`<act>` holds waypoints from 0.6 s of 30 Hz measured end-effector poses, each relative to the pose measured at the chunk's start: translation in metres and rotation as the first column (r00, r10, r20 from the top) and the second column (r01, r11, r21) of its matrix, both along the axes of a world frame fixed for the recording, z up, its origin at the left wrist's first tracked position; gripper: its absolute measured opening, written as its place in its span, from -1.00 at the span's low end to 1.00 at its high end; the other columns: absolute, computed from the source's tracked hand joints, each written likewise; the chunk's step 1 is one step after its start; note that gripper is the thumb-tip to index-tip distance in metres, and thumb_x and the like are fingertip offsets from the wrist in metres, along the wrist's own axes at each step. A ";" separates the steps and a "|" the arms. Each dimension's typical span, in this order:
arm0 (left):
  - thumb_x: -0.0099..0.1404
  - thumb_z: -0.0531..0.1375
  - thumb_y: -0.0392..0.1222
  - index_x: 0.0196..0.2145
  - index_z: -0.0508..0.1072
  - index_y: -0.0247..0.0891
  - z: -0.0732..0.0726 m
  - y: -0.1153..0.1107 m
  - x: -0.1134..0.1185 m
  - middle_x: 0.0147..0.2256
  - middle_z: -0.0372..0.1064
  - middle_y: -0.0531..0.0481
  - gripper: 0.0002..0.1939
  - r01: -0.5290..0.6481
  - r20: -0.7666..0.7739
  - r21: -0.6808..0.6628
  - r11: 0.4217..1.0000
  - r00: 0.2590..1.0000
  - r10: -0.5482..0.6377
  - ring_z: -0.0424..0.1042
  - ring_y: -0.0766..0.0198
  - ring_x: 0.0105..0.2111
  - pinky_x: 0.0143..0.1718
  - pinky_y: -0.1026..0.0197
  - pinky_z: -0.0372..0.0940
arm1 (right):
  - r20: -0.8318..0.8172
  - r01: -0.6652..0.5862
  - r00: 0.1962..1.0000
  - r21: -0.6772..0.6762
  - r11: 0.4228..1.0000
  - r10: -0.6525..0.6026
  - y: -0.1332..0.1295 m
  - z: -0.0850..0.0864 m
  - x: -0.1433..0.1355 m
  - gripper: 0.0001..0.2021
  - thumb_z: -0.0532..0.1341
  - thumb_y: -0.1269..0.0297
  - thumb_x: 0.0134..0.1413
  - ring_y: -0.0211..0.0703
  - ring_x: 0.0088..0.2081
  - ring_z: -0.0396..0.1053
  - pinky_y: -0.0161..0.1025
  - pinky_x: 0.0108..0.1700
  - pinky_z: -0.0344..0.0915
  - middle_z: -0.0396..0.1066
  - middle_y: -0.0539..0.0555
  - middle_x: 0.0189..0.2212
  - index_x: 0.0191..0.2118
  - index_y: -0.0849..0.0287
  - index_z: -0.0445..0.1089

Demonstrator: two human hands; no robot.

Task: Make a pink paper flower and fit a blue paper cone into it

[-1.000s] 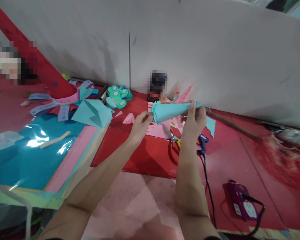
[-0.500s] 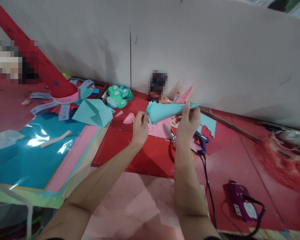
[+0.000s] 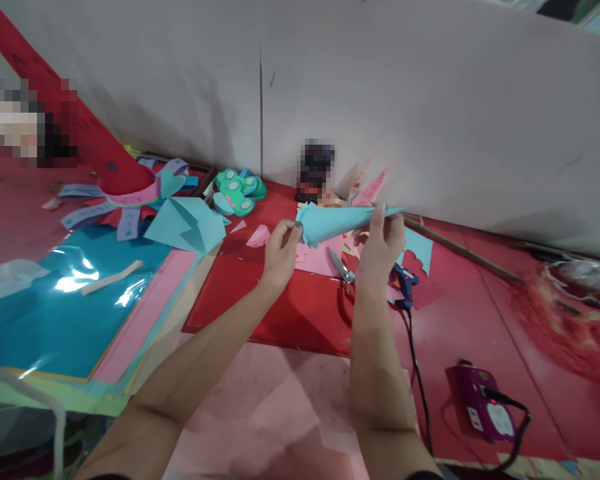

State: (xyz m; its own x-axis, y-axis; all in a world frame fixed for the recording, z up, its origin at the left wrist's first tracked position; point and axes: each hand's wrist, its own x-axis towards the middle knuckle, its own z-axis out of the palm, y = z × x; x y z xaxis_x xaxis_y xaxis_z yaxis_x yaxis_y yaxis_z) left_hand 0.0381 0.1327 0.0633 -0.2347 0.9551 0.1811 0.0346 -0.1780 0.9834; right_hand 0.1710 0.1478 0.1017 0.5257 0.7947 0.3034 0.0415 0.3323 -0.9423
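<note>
A light-blue paper cone (image 3: pixel 337 223) with a ruffled wide end is held sideways above the table, its tip pointing right. My left hand (image 3: pixel 281 250) pinches the ruffled rim at the left. My right hand (image 3: pixel 383 243) grips the cone near its narrow end, thumb on top; some of its fingers are hidden behind the paper. Below the cone lie scissors (image 3: pixel 341 267) with open blades, partly covered by my right forearm. A dark blue glue gun (image 3: pixel 405 285) rests just right of that forearm. Pink paper (image 3: pixel 325 260) lies under the cone.
A purple power socket box (image 3: pixel 485 403) with a plugged-in cord sits at the right. Green cloud-shaped cutouts (image 3: pixel 240 192) and a folded light-blue paper (image 3: pixel 187 223) lie left of centre. Plastic-covered coloured sheets (image 3: pixel 55 313) are stacked at left. A wall (image 3: pixel 430 113) rises behind.
Both hands have shifted slightly to the right together with the paper cone. The grip on it looks the same, and the table items have stayed in place.
</note>
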 end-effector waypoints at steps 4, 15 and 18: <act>0.31 0.01 0.01 -0.30 0.36 -0.20 -0.007 0.003 0.002 -0.32 0.35 0.03 -0.74 0.147 0.249 0.016 0.989 0.957 -0.147 0.34 0.33 -0.32 -0.21 0.27 0.25 | -0.218 -0.064 0.974 -0.027 0.998 0.057 0.005 -0.002 0.009 -0.66 0.26 -0.01 -0.10 -0.42 -0.68 0.16 -0.43 -0.70 0.08 0.14 -0.18 -0.68 -0.47 0.13 0.18; 0.13 0.19 0.18 -0.30 0.48 -0.19 -0.014 0.006 0.004 -0.32 0.45 0.01 -0.62 0.181 0.310 0.081 0.980 0.930 -0.197 0.41 0.28 -0.24 -0.14 0.23 0.27 | -0.347 -0.090 0.937 -0.098 0.991 0.051 0.009 -0.007 0.011 -0.59 0.29 -0.04 -0.18 -0.45 -0.67 0.18 -0.45 -0.66 0.10 0.11 -0.21 -0.68 -0.50 0.12 0.10; 0.15 0.18 0.17 -0.30 0.47 -0.17 -0.016 0.007 0.004 -0.35 0.42 0.03 -0.64 0.203 0.335 0.103 0.974 0.914 -0.226 0.38 0.31 -0.28 -0.17 0.26 0.26 | -0.344 -0.079 0.938 -0.096 0.992 0.042 0.008 -0.009 0.008 -0.60 0.28 -0.04 -0.15 -0.44 -0.68 0.17 -0.45 -0.67 0.08 0.10 -0.21 -0.69 -0.50 0.13 0.10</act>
